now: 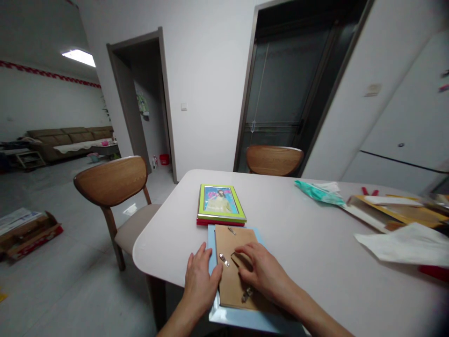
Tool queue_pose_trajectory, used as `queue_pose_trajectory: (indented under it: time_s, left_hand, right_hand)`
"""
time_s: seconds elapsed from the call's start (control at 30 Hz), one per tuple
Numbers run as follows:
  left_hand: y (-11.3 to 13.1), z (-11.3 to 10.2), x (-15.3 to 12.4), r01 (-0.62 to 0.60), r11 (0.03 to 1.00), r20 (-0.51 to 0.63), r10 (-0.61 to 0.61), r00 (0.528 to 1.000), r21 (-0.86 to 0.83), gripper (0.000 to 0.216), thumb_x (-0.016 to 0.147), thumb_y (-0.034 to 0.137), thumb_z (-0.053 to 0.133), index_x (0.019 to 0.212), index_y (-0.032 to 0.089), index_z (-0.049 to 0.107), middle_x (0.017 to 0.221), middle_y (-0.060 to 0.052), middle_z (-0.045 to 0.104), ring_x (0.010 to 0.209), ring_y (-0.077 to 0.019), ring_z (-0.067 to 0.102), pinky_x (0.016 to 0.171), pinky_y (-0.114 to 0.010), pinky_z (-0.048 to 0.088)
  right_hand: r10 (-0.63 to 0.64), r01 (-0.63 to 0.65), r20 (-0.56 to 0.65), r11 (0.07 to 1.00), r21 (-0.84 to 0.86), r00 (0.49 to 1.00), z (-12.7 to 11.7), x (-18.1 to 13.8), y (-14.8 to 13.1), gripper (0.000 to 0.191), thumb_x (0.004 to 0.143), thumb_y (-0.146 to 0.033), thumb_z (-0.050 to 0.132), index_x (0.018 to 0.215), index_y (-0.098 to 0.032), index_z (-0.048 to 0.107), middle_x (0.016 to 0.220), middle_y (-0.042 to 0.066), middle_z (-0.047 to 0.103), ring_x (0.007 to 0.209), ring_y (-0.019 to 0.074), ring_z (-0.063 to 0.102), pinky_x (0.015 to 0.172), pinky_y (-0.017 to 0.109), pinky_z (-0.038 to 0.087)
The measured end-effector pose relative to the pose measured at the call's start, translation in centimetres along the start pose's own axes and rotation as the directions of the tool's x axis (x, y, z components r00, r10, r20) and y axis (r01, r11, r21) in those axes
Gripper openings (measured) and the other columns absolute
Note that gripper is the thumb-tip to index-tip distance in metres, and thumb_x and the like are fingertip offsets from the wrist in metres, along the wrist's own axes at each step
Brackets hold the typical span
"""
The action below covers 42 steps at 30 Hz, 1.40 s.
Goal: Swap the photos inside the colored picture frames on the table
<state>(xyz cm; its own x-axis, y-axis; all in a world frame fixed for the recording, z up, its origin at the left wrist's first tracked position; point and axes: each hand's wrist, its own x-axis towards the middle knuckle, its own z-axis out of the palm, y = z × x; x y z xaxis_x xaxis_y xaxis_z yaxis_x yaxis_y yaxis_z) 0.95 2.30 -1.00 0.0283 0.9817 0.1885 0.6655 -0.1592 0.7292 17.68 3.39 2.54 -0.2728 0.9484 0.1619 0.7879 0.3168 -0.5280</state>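
A light blue picture frame (238,314) lies face down at the table's near edge, its brown backing board (229,290) showing several small metal clips. My left hand (202,276) rests on the left side of the frame, fingers apart, with the thumb on the backing board's edge. On the middle of the board, my right hand (261,271) has its fingers and thumb curled around the brown stand flap (242,261). The right hand and forearm hide much of the frame's right side. Just beyond lies a green picture frame (239,211) with a figure in a yellow dress, stacked on a red one.
On the right of the white table (298,243) lie a green-and-white plastic wrapper (321,193), a white sheet (407,243) and cardboard packaging (393,210). Wooden chairs stand at the left (114,180) and far side. An open box (30,236) sits on the floor.
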Motion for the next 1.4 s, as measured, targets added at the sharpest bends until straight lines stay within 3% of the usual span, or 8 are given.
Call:
queue_pose_trajectory:
  time_s: [0.17, 0.33, 0.67, 0.93, 1.07, 1.13, 1.23, 1.4]
  left_hand:
    - [1.7, -2.0, 0.7, 0.136, 0.795, 0.056, -0.128, 0.990, -0.591, 0.031, 0.070, 0.037, 0.050, 0.090, 0.014, 0.056, 0.095, -0.009, 0.063, 0.088, -0.0228, 0.057, 0.078, -0.034, 0.043]
    - [-0.8, -5.4, 1.0, 0.246, 0.705, 0.118, -0.226, 0.967, -0.665, 0.037, 0.068, 0.045, 0.050, 0.088, 0.014, 0.053, 0.069, -0.002, 0.064, 0.059, -0.0164, 0.060, 0.054, -0.026, 0.045]
    - [-8.6, -8.8, 1.7, 0.307, 0.835, 0.005, -0.343, 0.939, -0.456, 0.033, 0.067, 0.041, 0.049, 0.084, 0.013, 0.054, 0.065, -0.002, 0.063, 0.059, -0.0184, 0.059, 0.054, -0.027, 0.044]
    - [-7.8, -8.2, 2.0, 0.143, 0.988, -0.179, -0.150, 0.972, -0.051, 0.040, 0.062, 0.019, 0.052, 0.102, 0.017, 0.052, 0.104, -0.006, 0.057, 0.104, -0.0247, 0.046, 0.093, -0.038, 0.029]
    - [-6.5, -7.2, 1.8, 0.068, 0.997, -0.186, -0.058, 0.981, 0.043, 0.039, 0.063, 0.015, 0.048, 0.102, 0.015, 0.052, 0.113, -0.008, 0.052, 0.111, -0.0248, 0.040, 0.098, -0.040, 0.024]
    - [-4.6, -6.2, 1.3, 0.029, 0.998, -0.170, -0.019, 0.985, 0.056, 0.039, 0.066, 0.017, 0.046, 0.105, 0.015, 0.051, 0.114, -0.008, 0.051, 0.111, -0.0230, 0.041, 0.097, -0.039, 0.027]
    - [-0.3, -3.8, -0.3, -0.078, 0.997, -0.034, 0.078, 0.996, 0.017, 0.044, 0.069, 0.022, 0.048, 0.112, 0.014, 0.047, 0.120, -0.009, 0.047, 0.114, -0.0213, 0.038, 0.098, -0.036, 0.028]
    - [6.4, -0.1, -2.8, -0.317, 0.942, 0.207, 0.334, 0.920, -0.112, 0.077, 0.057, 0.030, 0.063, 0.125, 0.012, 0.031, 0.134, -0.012, 0.029, 0.120, -0.0283, 0.027, 0.100, -0.042, 0.024]
  right_hand:
    - [-0.091, 0.094, -0.067, 0.994, 0.056, 0.994, -0.8, 0.7, -2.9, 0.030, 0.062, -0.015, 0.051, 0.091, -0.019, 0.059, 0.091, 0.006, 0.056, 0.087, 0.0180, 0.049, 0.080, 0.030, 0.038]
    - [-0.130, 0.149, -0.129, 0.977, 0.150, 0.983, -0.6, 0.9, -2.4, 0.028, 0.071, -0.029, 0.050, 0.097, -0.020, 0.055, 0.101, 0.007, 0.054, 0.093, 0.0186, 0.048, 0.083, 0.034, 0.038]
    - [0.213, -0.243, -0.188, 0.957, -0.155, 0.959, -0.1, -0.7, 4.7, 0.044, 0.072, -0.034, 0.044, 0.110, -0.013, 0.049, 0.098, 0.012, 0.054, 0.088, 0.0220, 0.052, 0.078, 0.034, 0.038]
    - [0.295, -0.321, -0.152, 0.929, -0.186, 0.943, 0.0, -0.2, 6.4, 0.049, 0.067, -0.019, 0.042, 0.116, -0.011, 0.041, 0.095, 0.012, 0.058, 0.085, 0.0219, 0.054, 0.074, 0.031, 0.037]
    - [0.388, -0.388, -0.153, 0.921, 0.029, 0.909, -0.9, 0.0, 6.4, 0.054, 0.065, -0.020, 0.042, 0.117, -0.011, 0.039, 0.081, 0.009, 0.060, 0.072, 0.0196, 0.056, 0.067, 0.030, 0.040]
    - [0.460, -0.417, -0.074, 0.852, 0.315, 0.885, -1.5, -0.1, 5.8, 0.057, 0.066, -0.021, 0.039, 0.121, -0.012, 0.033, 0.077, 0.006, 0.060, 0.065, 0.0170, 0.057, 0.062, 0.028, 0.043]
    - [0.483, -0.416, 0.137, 0.537, 0.734, 0.865, -2.7, -0.6, 3.8, 0.062, 0.067, -0.024, 0.037, 0.127, -0.018, 0.021, 0.074, 0.002, 0.060, 0.056, 0.0151, 0.057, 0.053, 0.027, 0.045]
    - [0.440, -0.284, 0.146, 0.266, 0.921, 0.886, -4.1, -1.0, 0.5, 0.070, 0.062, -0.026, 0.051, 0.126, -0.024, 0.021, 0.070, -0.002, 0.061, 0.046, 0.0111, 0.053, 0.050, 0.025, 0.045]
